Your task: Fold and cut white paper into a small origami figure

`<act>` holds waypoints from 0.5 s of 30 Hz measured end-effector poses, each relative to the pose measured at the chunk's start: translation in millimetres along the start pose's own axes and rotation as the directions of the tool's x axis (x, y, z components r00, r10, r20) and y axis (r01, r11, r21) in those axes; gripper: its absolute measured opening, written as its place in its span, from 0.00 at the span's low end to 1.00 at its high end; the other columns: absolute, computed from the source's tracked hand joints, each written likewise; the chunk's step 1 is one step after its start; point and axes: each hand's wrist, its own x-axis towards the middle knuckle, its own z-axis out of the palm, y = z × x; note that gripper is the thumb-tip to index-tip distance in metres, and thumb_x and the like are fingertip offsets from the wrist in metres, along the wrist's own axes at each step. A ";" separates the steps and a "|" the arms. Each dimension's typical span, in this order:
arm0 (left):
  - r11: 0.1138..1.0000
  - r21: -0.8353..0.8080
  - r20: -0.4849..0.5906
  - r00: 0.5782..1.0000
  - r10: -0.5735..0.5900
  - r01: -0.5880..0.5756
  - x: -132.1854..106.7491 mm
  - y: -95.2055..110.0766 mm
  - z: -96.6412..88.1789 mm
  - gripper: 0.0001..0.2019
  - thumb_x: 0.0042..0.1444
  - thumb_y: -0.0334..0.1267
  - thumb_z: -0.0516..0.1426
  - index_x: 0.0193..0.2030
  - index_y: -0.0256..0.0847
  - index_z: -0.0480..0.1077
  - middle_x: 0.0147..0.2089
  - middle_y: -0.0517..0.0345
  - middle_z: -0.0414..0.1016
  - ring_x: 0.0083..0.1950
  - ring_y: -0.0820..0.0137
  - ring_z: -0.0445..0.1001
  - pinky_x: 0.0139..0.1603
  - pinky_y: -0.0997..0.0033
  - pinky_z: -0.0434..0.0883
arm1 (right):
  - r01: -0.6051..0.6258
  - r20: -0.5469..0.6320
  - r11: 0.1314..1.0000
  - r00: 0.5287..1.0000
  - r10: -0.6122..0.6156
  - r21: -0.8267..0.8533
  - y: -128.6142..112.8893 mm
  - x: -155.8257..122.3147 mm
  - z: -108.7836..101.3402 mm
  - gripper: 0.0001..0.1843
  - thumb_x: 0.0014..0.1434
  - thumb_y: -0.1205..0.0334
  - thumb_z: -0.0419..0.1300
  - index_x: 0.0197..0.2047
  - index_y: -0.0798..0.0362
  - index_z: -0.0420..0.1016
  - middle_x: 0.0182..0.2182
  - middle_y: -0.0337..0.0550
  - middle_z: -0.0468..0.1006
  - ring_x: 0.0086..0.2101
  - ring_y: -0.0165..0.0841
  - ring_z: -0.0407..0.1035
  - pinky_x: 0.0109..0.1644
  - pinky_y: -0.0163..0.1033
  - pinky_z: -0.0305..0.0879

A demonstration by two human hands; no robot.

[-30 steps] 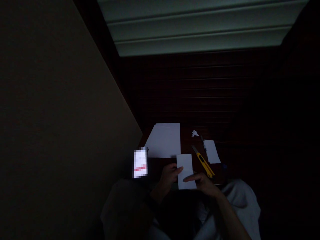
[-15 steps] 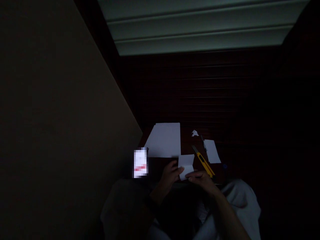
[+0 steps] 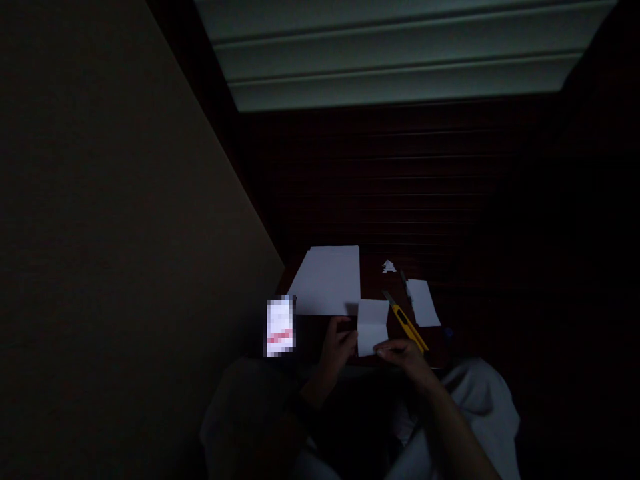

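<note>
A small white piece of paper (image 3: pixel 373 331) with a crease across it is in front of me, near the table's front edge. My right hand (image 3: pixel 406 358) pinches its lower right corner between thumb and fingers. By the paper's left edge is my left hand (image 3: pixel 337 350), its fingers bent and spread apart; whether a fingertip touches the edge is hard to see in the dim light. A yellow box cutter (image 3: pixel 407 327) with its blade out lies just right of the paper.
Larger white sheets (image 3: pixel 327 280) lie at the back left of the dark table. Paper scraps (image 3: pixel 389 267) and another white piece (image 3: pixel 424 303) are at the back right, beside a dark slender object. A lit, blurred-out screen (image 3: pixel 280 327) stands at the left.
My left thumb has come off the paper and the hand has drawn slightly left. The creased paper has opened out flatter, while my right hand stays at its lower right corner.
</note>
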 end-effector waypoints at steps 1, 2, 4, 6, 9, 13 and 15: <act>0.999 0.032 0.044 0.999 0.031 -0.033 -0.5 0.3 -1.8 0.20 0.49 0.34 0.58 0.51 0.42 0.63 0.44 0.48 0.75 0.39 0.62 0.76 0.34 0.67 0.72 | 0.003 -0.029 1.000 1.000 -0.002 0.003 0.7 0.7 0.3 0.13 0.46 0.53 0.67 0.34 0.52 0.81 0.33 0.45 0.81 0.37 0.40 0.72 0.44 0.43 0.64; 0.995 0.065 0.101 0.993 0.065 -0.072 -1.3 0.8 -3.9 0.21 0.48 0.31 0.57 0.51 0.42 0.64 0.48 0.48 0.73 0.42 0.62 0.75 0.36 0.68 0.72 | 0.003 -0.046 1.000 0.999 -0.003 0.004 1.4 1.3 0.4 0.14 0.46 0.52 0.67 0.34 0.52 0.81 0.33 0.45 0.81 0.37 0.40 0.71 0.44 0.43 0.63; 0.976 0.143 0.222 0.966 0.133 -0.167 -3.7 2.5 -7.9 0.23 0.45 0.26 0.57 0.50 0.43 0.67 0.55 0.49 0.68 0.47 0.62 0.73 0.40 0.69 0.71 | 0.000 -0.057 1.000 0.998 0.000 0.003 2.8 2.4 0.3 0.14 0.46 0.52 0.67 0.33 0.52 0.81 0.32 0.44 0.80 0.36 0.39 0.71 0.43 0.42 0.63; 0.938 0.234 0.310 0.934 0.177 -0.256 -6.1 4.6 -10.9 0.23 0.43 0.25 0.58 0.49 0.44 0.70 0.59 0.51 0.63 0.51 0.61 0.71 0.44 0.68 0.71 | -0.002 -0.052 1.000 0.999 0.003 0.013 3.9 2.8 -0.1 0.14 0.47 0.52 0.67 0.33 0.53 0.80 0.31 0.44 0.80 0.35 0.38 0.71 0.42 0.41 0.63; 0.897 0.323 0.356 0.917 0.181 -0.302 -7.1 7.5 -11.6 0.20 0.42 0.29 0.63 0.45 0.44 0.74 0.62 0.52 0.58 0.53 0.60 0.69 0.46 0.66 0.71 | -0.011 -0.025 0.999 1.000 0.012 0.052 3.0 1.7 -0.6 0.14 0.48 0.52 0.66 0.34 0.53 0.80 0.31 0.44 0.80 0.34 0.37 0.71 0.41 0.40 0.64; 0.902 0.307 0.364 0.913 0.184 -0.304 -4.2 8.9 -7.9 0.12 0.44 0.36 0.65 0.39 0.43 0.77 0.58 0.52 0.64 0.52 0.60 0.70 0.49 0.65 0.70 | 0.006 0.018 0.998 1.000 -0.007 0.060 -3.1 -1.0 -0.5 0.16 0.47 0.52 0.67 0.37 0.53 0.80 0.35 0.46 0.80 0.37 0.39 0.72 0.43 0.41 0.64; 0.901 0.296 0.361 0.911 0.201 -0.316 -2.5 7.6 -6.4 0.08 0.47 0.39 0.63 0.36 0.42 0.78 0.54 0.52 0.67 0.51 0.61 0.71 0.52 0.65 0.68 | 0.026 0.027 0.998 0.999 -0.028 0.059 -6.1 -2.1 -0.5 0.19 0.47 0.52 0.67 0.41 0.51 0.79 0.39 0.46 0.80 0.40 0.40 0.71 0.46 0.42 0.63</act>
